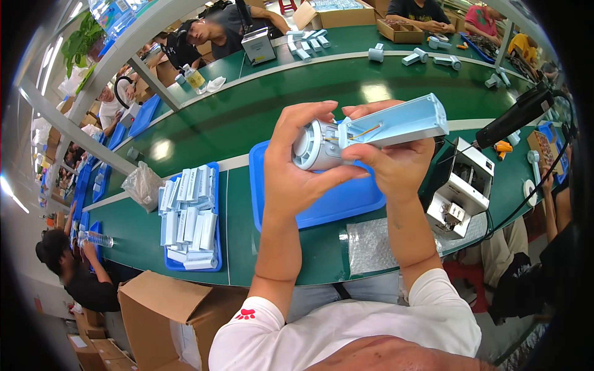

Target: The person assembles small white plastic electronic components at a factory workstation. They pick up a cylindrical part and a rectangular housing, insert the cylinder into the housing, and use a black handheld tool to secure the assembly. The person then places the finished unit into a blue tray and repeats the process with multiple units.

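Your left hand (297,167) is wrapped around a round white motor part (314,147), thumb and fingers curled about its body so the ribbed end faces you. Your right hand (390,162) pinches a long pale-blue housing (396,125) between thumb below and fingers above — its near end sits against the motor part, and thin wires (362,131) show inside the open channel. The housing slants up and away to your right, held in the air above the table.

Directly beneath your hands lies an empty blue tray (346,204) on the green table (260,111). Well to the left of your left hand a second blue tray (213,247) holds a stack of pale-blue housings (189,216), with a crumpled clear plastic bag (142,184) just beyond it. Below your right forearm lies a sheet of bubble wrap (371,244), and just to the right of your right hand stands a small white machine (461,188) with a black tool (516,114) on a cable above it.

Near your left elbow, off the table edge, sits an open cardboard box (167,315). Across the table, far beyond your hands, more pale-blue parts (309,44) lie scattered, and other people sit at work.
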{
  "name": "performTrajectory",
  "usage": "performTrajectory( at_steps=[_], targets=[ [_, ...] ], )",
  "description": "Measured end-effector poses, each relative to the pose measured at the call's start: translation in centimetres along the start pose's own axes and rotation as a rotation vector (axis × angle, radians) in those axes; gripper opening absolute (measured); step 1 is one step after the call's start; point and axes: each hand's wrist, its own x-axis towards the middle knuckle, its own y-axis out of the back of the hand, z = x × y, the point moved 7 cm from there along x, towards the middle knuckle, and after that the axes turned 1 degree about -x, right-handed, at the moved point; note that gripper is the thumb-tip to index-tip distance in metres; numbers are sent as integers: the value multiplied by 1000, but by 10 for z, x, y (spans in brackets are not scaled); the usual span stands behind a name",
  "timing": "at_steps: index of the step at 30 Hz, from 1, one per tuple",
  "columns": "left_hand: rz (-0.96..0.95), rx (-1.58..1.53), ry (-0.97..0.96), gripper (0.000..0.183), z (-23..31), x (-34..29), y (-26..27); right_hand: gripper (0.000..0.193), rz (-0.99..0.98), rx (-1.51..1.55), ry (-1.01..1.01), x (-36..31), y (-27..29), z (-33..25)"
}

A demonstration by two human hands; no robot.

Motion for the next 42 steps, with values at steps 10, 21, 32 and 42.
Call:
performTrajectory(
  at_steps=[10,21,32,42],
  targets=[
    [67,126,-89,68,-1,4,7,43,-163,-161,109,2,-11,-4],
    [33,91,-81,65,-4,5,4,36,-158,-336,69,5,-10,-14],
    [-7,113,-111,66,-4,4,3,42,-170,-445,225,5,-11,-23],
    [5,148,-133,67,-4,4,1,40,-151,-481,201,0,-12,-22]
  ],
)
